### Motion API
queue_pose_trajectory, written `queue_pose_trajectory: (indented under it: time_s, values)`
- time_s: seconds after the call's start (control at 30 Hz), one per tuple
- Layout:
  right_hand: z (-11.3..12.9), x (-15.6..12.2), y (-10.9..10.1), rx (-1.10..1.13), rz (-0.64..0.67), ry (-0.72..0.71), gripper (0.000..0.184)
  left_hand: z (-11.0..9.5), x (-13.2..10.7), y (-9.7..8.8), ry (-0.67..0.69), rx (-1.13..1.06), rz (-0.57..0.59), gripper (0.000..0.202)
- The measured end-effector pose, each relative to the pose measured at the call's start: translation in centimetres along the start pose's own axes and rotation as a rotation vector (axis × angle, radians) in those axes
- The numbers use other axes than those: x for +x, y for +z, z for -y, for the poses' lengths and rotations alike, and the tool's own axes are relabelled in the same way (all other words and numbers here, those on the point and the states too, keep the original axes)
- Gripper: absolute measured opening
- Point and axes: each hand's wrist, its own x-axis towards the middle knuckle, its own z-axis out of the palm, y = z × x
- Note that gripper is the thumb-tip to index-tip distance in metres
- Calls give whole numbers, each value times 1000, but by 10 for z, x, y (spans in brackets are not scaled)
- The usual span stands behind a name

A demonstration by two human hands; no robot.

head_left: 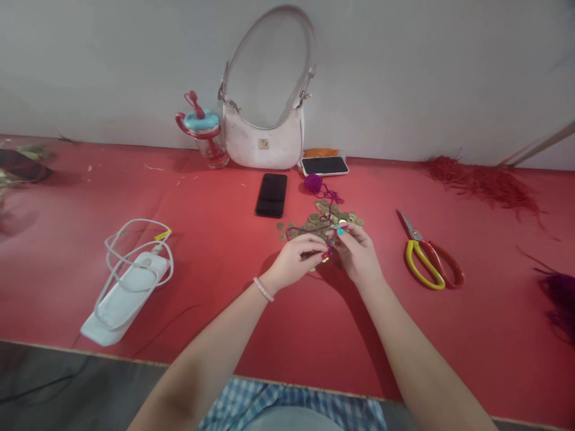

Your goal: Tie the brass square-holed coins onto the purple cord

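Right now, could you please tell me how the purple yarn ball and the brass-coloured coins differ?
The purple yarn ball is one rounded bundle; the brass-coloured coins are many flat discs. The ball trails loose yarn; the coins lie heaped, with a few apart. Both rest on the red tabletop.

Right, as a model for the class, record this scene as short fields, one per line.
Surface: red table
Left hand: pinching purple yarn
Right hand: pinching the same yarn
Beneath yarn: pile of brass-coloured discs
Right side: scissors, red and yellow handles
Left side: white device with looped cable
Back: lidded cup, pale handbag
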Motion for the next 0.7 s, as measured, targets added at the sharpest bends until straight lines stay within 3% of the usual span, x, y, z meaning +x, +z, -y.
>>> queue_pose_trajectory:
  time_s: [0.3, 0.7]
  values:
    - [-4, 1, 0, -23, 27, -1, 14, -3, 1, -3, -21, -139, -64, 11]
    - [2, -7, 6, -156, 115, 27, 11, 3, 1, -2, -46, -59, -129, 10]
